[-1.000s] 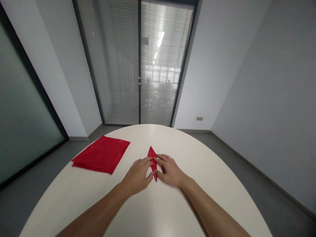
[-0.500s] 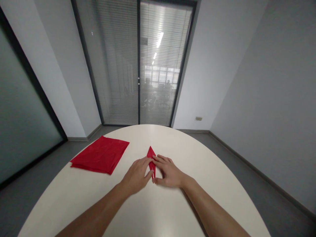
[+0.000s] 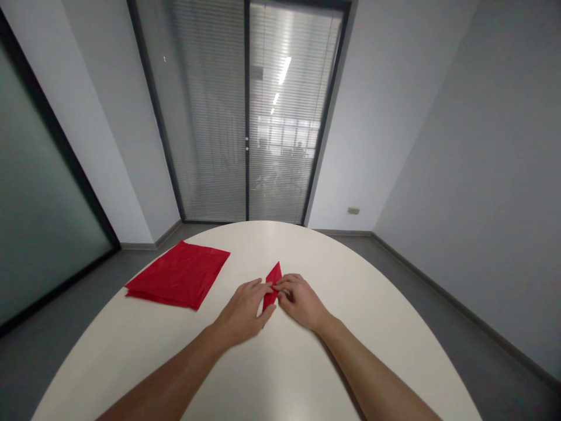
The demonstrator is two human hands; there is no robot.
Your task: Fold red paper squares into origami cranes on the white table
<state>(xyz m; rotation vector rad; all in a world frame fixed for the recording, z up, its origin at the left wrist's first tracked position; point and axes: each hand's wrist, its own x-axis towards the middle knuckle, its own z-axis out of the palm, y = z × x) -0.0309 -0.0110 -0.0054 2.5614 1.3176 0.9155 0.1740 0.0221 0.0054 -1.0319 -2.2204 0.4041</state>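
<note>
A narrow, diamond-shaped piece of folded red paper (image 3: 274, 275) lies on the white table, its upper point tilted to the right. My left hand (image 3: 246, 309) holds it from the left, fingertips on its middle and thumb by its lower part. From the right, my right hand (image 3: 302, 299) has its fingers curled in, pinching the paper's right edge near the middle. The fingertips of both hands nearly meet over the paper and hide part of it.
A stack of red paper sheets (image 3: 179, 278) lies at the left of the round white table (image 3: 350, 356), close to its edge. Beyond the table stand glass panels with blinds (image 3: 210, 128) and pale walls (image 3: 385, 105).
The folded paper has turned, its upper point swinging to the right. My right fingers and thumb have drawn together on its right edge. My left hand has barely moved.
</note>
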